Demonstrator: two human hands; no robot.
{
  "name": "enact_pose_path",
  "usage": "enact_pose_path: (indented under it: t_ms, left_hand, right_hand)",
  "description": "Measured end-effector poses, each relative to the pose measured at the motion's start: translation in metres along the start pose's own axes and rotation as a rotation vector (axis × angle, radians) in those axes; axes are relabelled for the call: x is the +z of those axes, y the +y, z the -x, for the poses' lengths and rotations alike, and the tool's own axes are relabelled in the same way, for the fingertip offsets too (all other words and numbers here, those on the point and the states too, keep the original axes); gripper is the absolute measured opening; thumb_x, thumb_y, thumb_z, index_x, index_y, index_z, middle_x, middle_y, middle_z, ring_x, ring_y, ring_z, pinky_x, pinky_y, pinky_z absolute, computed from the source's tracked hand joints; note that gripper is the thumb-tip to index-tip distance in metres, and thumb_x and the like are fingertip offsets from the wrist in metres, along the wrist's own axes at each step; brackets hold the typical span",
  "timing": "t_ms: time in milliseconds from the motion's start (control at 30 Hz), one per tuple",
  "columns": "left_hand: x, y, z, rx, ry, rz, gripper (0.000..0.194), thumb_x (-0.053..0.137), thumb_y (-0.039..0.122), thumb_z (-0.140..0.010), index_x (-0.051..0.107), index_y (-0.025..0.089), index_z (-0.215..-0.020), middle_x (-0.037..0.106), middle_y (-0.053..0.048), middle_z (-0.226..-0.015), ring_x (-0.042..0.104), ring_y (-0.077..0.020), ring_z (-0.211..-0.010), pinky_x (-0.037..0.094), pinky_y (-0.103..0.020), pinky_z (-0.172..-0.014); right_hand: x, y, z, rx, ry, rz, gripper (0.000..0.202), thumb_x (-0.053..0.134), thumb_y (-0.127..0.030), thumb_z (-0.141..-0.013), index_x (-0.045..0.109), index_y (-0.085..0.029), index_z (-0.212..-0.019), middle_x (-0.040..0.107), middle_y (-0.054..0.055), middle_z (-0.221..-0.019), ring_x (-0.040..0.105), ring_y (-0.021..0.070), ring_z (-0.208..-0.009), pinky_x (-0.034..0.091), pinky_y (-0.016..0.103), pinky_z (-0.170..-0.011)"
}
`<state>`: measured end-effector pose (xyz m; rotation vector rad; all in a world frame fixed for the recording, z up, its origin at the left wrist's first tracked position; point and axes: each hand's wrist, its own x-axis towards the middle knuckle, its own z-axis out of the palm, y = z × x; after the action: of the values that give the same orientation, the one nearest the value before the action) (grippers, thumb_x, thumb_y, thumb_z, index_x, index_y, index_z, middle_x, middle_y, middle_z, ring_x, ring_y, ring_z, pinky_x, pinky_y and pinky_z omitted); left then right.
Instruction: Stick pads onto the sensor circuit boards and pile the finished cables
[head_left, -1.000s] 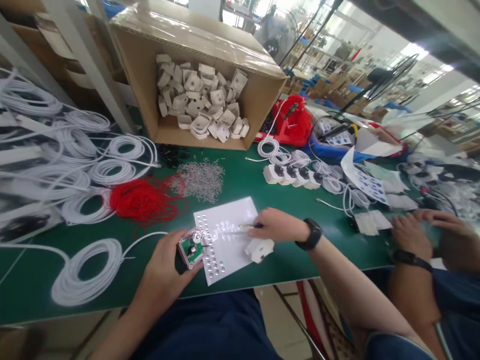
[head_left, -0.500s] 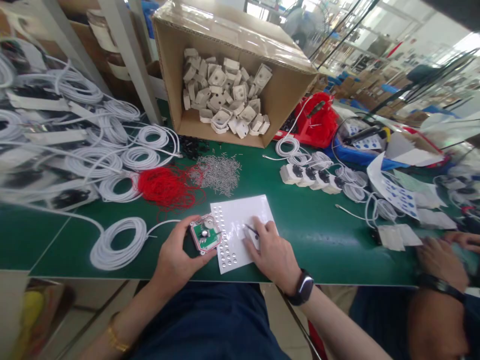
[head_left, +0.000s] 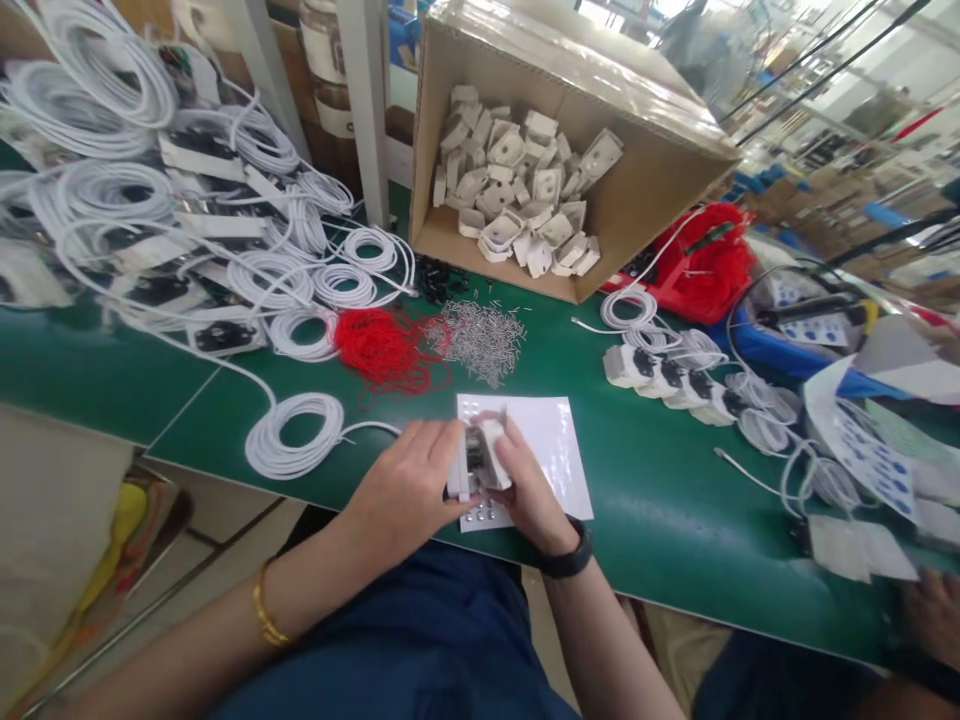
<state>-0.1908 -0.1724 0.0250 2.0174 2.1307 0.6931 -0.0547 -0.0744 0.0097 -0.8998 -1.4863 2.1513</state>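
At the lower centre of the frame, a white housing [head_left: 458, 482] is gripped between the thumb and fingers of the left hand [head_left: 409, 482], while a white cover [head_left: 495, 458] is pinched, tilted, by the right hand [head_left: 536, 495]. Because of blur, it cannot be told whether these two parts are touching. Under them a white sheet [head_left: 564, 455] is laid on the green table [head_left: 660, 500], and a cable coil [head_left: 261, 440] is seen left of centre.

I hold my left grip [head_left: 405, 478] and right grip [head_left: 534, 495] just beside each other, fingers bent and closed, left thumb [head_left: 456, 507] pointing rightward, my left forearm [head_left: 202, 650] slanting low, my right forearm [head_left: 600, 640] angled steeper.
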Motion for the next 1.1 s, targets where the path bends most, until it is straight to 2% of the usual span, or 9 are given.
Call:
enact_pose_path:
  t_ms: [133, 433, 533, 600, 700, 767, 833, 933, 1100]
  left_hand:
    - [0.0, -0.002, -0.001, 0.022, 0.042, 0.01, 0.05, 0.067, 0.039, -0.077, 0.046, 0.012, -0.114, 0.061, -0.013, -0.102, 0.058, -0.0282, -0.092, 0.048, -0.04, -0.081]
    - [0.011, -0.017, 0.004, 0.051, 0.124, 0.216, 0.058, 0.061, 0.023, -0.079, 0.036, 0.013, -0.13, 0.058, -0.015, -0.116, 0.057, -0.0264, -0.105, 0.047, -0.04, -0.092]
    - [0.018, -0.026, 0.008, -0.015, 0.103, 0.38, 0.06, 0.064, 0.027, -0.077, 0.037, 0.019, -0.13, 0.056, -0.012, -0.121, 0.055, -0.025, -0.111, 0.046, -0.039, -0.096]
    - [0.024, -0.032, 0.009, -0.132, 0.147, 0.534, 0.06, 0.067, 0.029, -0.074, 0.039, 0.021, -0.126, 0.054, -0.011, -0.122, 0.055, -0.0245, -0.112, 0.046, -0.039, -0.097]
    - [0.024, -0.041, 0.006, -0.219, 0.188, 0.812, 0.074, 0.073, 0.036, -0.068, 0.033, 0.019, -0.128, 0.048, -0.014, -0.126, 0.053, -0.0254, -0.116, 0.046, -0.038, -0.097]
    - [0.018, -0.047, 0.0, -0.2, 0.117, 0.997, 0.084, 0.072, 0.049, -0.067, 0.03, 0.018, -0.133, 0.049, -0.014, -0.126, 0.052, -0.0263, -0.116, 0.045, -0.037, -0.096]
    - [0.008, -0.051, -0.01, -0.228, 0.015, 1.076, 0.071, 0.06, 0.057, -0.076, 0.039, 0.016, -0.131, 0.056, -0.011, -0.118, 0.057, -0.0246, -0.108, 0.047, -0.036, -0.092]
    - [0.0, -0.052, -0.024, -0.347, -0.039, 1.018, 0.042, 0.048, 0.049, -0.086, 0.06, 0.015, -0.108, 0.065, -0.006, -0.099, 0.061, -0.0201, -0.089, 0.049, -0.032, -0.081]
    - [-0.002, -0.049, -0.031, -0.377, -0.017, 1.007, 0.038, 0.048, 0.044, -0.087, 0.06, 0.013, -0.106, 0.067, -0.007, -0.095, 0.062, -0.0189, -0.083, 0.051, -0.032, -0.076]
  right_hand:
    - [0.003, -0.012, 0.006, -0.171, -0.069, 0.415, 0.036, 0.037, -0.045, -0.094, 0.045, -0.022, -0.12, 0.056, 0.005, -0.104, 0.054, 0.0181, -0.09, 0.043, 0.029, -0.082]
    - [0.03, -0.006, 0.008, -0.213, 0.163, 0.89, 0.045, 0.036, -0.041, -0.093, 0.036, -0.017, -0.131, 0.052, 0.016, -0.123, 0.052, 0.0297, -0.109, 0.039, 0.046, -0.093]
    - [0.025, -0.004, 0.003, -0.218, 0.111, 0.675, 0.052, 0.046, -0.044, -0.089, 0.036, -0.017, -0.133, 0.054, 0.014, -0.121, 0.054, 0.0264, -0.106, 0.044, 0.04, -0.088]
    - [0.019, -0.002, 0.0, -0.125, 0.029, 0.409, 0.052, 0.055, -0.048, -0.083, 0.046, -0.017, -0.124, 0.061, 0.01, -0.103, 0.059, 0.0207, -0.086, 0.049, 0.03, -0.069]
    - [0.017, 0.002, -0.004, 0.02, -0.023, 0.073, 0.046, 0.07, -0.046, -0.072, 0.058, -0.017, -0.105, 0.062, 0.004, -0.082, 0.055, 0.0137, -0.064, 0.042, 0.022, -0.05]
    - [0.02, 0.004, -0.006, 0.039, 0.015, -0.045, 0.046, 0.076, -0.039, -0.067, 0.06, -0.017, -0.103, 0.062, 0.003, -0.083, 0.054, 0.0127, -0.064, 0.04, 0.02, -0.048]
    - [0.024, 0.005, -0.008, 0.046, 0.055, -0.084, 0.047, 0.078, -0.034, -0.064, 0.06, -0.017, -0.104, 0.062, 0.003, -0.082, 0.053, 0.012, -0.062, 0.037, 0.02, -0.045]
    - [0.027, 0.004, -0.01, 0.054, 0.074, -0.082, 0.046, 0.079, -0.033, -0.063, 0.061, -0.017, -0.102, 0.061, 0.001, -0.074, 0.047, 0.0097, -0.052, 0.033, 0.019, -0.04]
    - [0.021, -0.002, -0.012, 0.023, 0.062, 0.028, 0.044, 0.075, -0.036, -0.067, 0.06, -0.016, -0.103, 0.063, 0.003, -0.08, 0.055, 0.0128, -0.06, 0.042, 0.022, -0.048]
